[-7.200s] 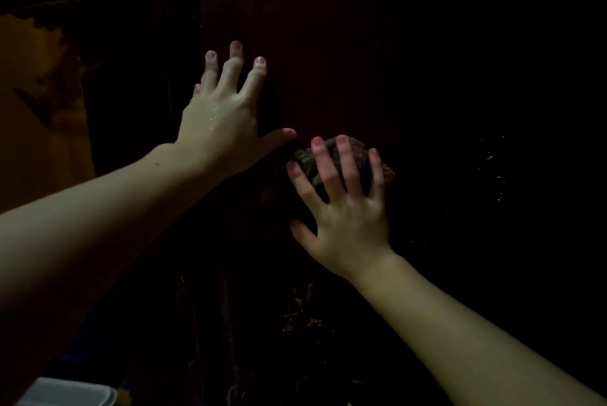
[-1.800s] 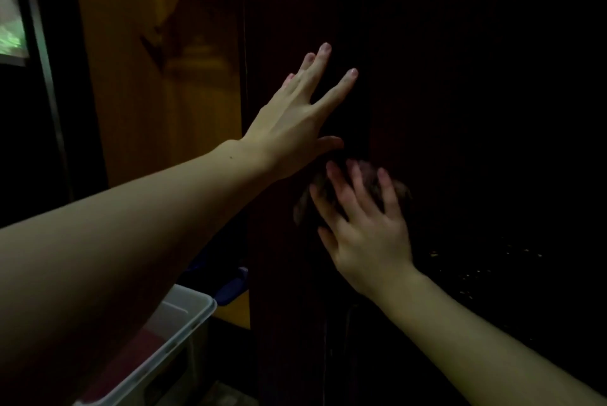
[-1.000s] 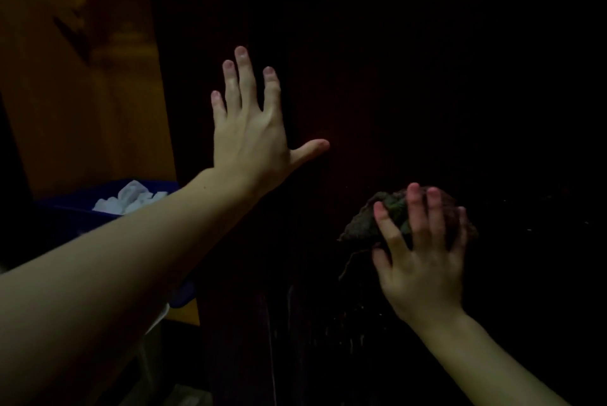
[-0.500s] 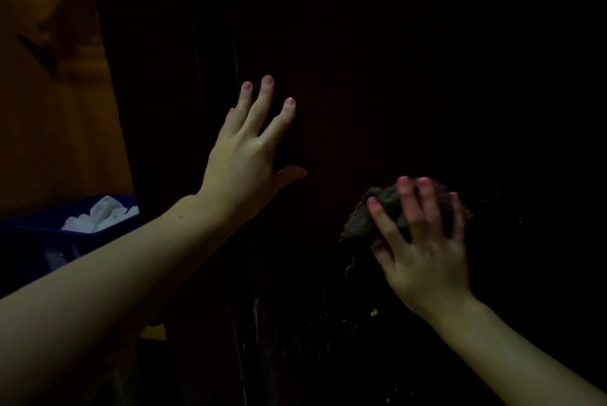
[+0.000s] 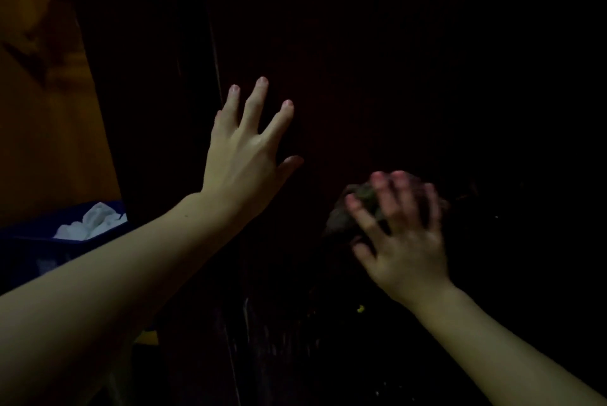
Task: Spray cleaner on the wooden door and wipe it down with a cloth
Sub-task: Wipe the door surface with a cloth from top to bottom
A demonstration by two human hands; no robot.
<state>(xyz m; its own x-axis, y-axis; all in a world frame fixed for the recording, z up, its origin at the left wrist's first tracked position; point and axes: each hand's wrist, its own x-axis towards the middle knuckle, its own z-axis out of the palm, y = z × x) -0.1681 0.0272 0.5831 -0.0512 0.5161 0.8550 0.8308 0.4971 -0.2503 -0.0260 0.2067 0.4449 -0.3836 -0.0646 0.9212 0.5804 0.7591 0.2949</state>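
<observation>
Two hands are pressed to a dark wooden door [image 5: 377, 61]. The left hand [image 5: 244, 159] is laid flat, fingers spread; a crumpled cloth [image 5: 353, 208] is held beneath the blurred, splayed fingers of the right hand [image 5: 402, 241].

It is very dim; the left hand [image 5: 241, 156] lies flat against the dark wooden door [image 5: 377, 61], fingers spread; lower and to its right, the blurred right hand [image 5: 399, 238] presses a bunched cloth [image 5: 354, 205] to the door; a blue bin [image 5: 49, 241] holding white crumpled stuff [image 5: 92, 221] stands by the yellow wall [image 5: 42, 126].
</observation>
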